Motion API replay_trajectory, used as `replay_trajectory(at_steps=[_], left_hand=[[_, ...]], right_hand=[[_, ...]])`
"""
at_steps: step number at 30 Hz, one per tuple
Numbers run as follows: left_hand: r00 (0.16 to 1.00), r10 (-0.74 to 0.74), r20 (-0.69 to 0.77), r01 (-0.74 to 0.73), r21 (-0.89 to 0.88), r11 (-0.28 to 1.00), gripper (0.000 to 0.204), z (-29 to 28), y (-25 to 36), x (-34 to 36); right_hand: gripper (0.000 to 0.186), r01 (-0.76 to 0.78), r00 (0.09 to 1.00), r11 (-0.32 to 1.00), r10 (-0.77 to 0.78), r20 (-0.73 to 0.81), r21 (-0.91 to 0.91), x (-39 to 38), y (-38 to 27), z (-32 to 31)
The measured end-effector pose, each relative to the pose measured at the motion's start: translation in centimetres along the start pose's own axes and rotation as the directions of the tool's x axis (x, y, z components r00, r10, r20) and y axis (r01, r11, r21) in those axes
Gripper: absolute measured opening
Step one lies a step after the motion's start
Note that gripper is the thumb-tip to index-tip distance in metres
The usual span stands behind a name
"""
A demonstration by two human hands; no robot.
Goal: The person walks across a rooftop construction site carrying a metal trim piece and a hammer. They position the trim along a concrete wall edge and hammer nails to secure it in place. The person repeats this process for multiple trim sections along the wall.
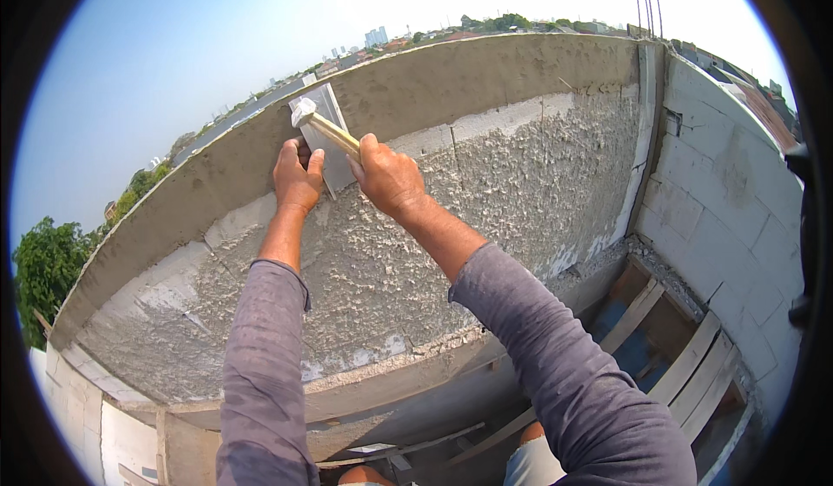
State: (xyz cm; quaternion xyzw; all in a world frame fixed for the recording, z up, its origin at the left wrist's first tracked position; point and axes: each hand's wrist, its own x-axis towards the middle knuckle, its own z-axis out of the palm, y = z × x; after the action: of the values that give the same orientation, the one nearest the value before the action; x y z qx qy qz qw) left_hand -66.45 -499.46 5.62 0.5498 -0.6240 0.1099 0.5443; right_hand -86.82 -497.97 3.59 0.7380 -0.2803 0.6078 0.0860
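A hammer (332, 133) with a pale wooden handle and a whitish head is in my right hand (390, 176), the fingers wrapped round the handle's lower end. Its head lies over the upper part of a flat grey plate (330, 104) with raised edges, which stands against the wall's upper band. My left hand (298, 176) grips the left edge of that plate, thumb in front and fingers partly hidden. Whether a nail is between those fingers cannot be made out. Behind both hands runs a wall (486, 191) with rough, spattered mortar and a smoother grey band on top.
At the right, a pale block wall (720, 200) meets this wall at a concrete column (646, 130) with bare steel bars above. Wooden planks (694, 364) lie over an opening at lower right. My knees show at the bottom edge. Rooftops and trees (52, 265) lie beyond the wall.
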Motion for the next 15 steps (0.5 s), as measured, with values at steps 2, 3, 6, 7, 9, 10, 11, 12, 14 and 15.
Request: replay_trajectory(at_steps=[2,3,6,7,9,10,11,12,14,15], left_hand=[[1.0,-0.024,0.011,0.024,0.014,1.0,0.031,-0.4,0.7,-0.1],[1.0,-0.016,0.021,0.016,0.007,1.0,0.032,-0.6,1.0,-0.1],[0.996,-0.048,0.07,0.044,0.051,0.998,0.034,-0.9,1.0,0.1],[0.999,0.042,0.028,-0.047,0.26,0.964,0.034,-0.9,1.0,0.1],[0.989,-0.072,0.13,0.096,-0.193,0.977,0.032,-0.9,0.7,0.1],[0.994,-0.035,0.103,0.052,-0.164,0.985,0.03,-0.8,0.6,0.0],[0.997,-0.012,0.08,0.021,-0.119,0.993,0.033,-0.8,0.5,0.0],[0.997,-0.02,0.08,0.025,-0.067,0.997,0.035,-0.8,0.4,0.1],[0.999,-0.008,0.052,0.007,0.019,1.0,0.035,-0.8,0.3,0.2],[0.997,-0.039,0.064,0.037,0.034,0.999,0.035,-0.9,0.1,0.3]], right_hand=[[0.031,-0.185,0.962,0.972,0.209,0.177,-0.142,-0.1,0.3,0.0],[0.031,-0.178,0.969,0.978,0.194,0.152,-0.114,-0.4,0.2,-0.1],[0.032,0.114,0.991,0.989,-0.107,-0.085,0.091,-1.1,-0.8,0.0],[0.032,0.267,0.953,0.952,-0.237,-0.191,0.153,-1.1,-1.1,0.1],[0.033,0.372,0.907,0.916,-0.323,-0.271,0.151,-0.7,-1.2,0.1],[0.033,0.362,0.913,0.924,-0.323,-0.249,0.127,-0.3,-0.8,0.0],[0.032,0.343,0.923,0.935,-0.318,-0.218,0.091,0.0,-0.5,0.0],[0.029,0.018,0.998,0.995,-0.011,0.069,-0.095,0.3,0.0,0.0],[0.028,-0.036,0.985,0.987,0.061,0.16,-0.154,0.2,0.7,0.0],[0.027,-0.12,0.963,0.962,0.172,0.206,-0.245,0.1,0.8,0.1]])
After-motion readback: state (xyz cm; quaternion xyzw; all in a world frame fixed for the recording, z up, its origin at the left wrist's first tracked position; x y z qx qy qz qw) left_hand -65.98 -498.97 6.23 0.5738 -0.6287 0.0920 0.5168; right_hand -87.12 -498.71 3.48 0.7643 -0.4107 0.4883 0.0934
